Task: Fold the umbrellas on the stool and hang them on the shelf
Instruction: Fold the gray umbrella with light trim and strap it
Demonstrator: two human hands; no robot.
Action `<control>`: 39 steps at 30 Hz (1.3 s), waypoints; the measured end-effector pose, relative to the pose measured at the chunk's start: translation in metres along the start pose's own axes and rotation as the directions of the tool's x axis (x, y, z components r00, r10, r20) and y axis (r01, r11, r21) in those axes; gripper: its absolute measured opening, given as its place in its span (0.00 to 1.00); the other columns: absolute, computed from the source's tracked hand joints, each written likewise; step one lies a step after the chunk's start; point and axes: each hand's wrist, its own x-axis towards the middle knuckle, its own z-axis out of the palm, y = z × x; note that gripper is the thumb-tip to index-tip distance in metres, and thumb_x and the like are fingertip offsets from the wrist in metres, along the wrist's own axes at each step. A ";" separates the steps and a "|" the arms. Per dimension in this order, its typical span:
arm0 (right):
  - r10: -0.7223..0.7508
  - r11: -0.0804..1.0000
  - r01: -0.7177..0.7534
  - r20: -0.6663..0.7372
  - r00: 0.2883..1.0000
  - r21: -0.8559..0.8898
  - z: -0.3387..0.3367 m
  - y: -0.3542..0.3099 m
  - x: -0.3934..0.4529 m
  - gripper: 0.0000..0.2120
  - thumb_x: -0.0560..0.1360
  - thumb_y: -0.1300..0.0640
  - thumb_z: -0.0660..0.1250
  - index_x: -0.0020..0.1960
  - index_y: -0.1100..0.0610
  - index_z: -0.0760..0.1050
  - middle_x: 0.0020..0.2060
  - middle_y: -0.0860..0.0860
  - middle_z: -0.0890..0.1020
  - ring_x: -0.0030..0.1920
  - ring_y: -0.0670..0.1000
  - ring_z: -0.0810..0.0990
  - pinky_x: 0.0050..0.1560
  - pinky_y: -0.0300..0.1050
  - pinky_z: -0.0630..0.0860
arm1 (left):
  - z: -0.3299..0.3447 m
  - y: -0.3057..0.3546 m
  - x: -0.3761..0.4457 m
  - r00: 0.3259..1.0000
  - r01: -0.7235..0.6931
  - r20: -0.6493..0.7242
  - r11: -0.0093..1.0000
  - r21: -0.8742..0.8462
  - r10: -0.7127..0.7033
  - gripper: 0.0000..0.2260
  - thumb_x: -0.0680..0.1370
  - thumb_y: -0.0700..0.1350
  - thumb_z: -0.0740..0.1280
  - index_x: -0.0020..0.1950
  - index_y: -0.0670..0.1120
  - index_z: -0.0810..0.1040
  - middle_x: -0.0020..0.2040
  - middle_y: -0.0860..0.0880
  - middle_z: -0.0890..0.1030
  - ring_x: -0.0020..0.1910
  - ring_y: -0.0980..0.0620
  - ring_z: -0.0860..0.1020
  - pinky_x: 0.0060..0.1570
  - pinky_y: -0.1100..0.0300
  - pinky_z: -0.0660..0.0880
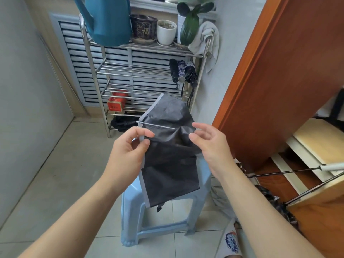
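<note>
Above the pale blue plastic stool [202, 175], the left hand [128, 153] pinches the grey-trimmed edge of the black fabric umbrella canopy [171, 161]; the right hand [210, 146] looks to be pinching a fold, though that's hard to confirm. Best to pleat each panel flat along its rib, keeping the edge taut.

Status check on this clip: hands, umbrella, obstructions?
Left hand pinches the black umbrella at its grey edge; right hand open beside the canopy. Umbrella half-folded, above the stool. Three folded umbrellas hang on the shelf. Nothing blocking.
</note>
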 end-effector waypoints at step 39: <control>-0.094 0.985 0.058 0.218 0.971 0.165 -0.020 0.006 -0.033 0.33 0.77 0.77 0.63 0.76 0.52 0.67 0.62 0.47 0.84 0.65 0.47 0.80 0.66 0.42 0.76 | -0.003 0.003 0.001 0.999 0.026 -0.030 0.993 -0.113 -0.029 0.11 0.82 0.34 0.66 0.45 0.48 0.81 0.40 0.52 0.78 0.41 0.51 0.74 0.47 0.53 0.70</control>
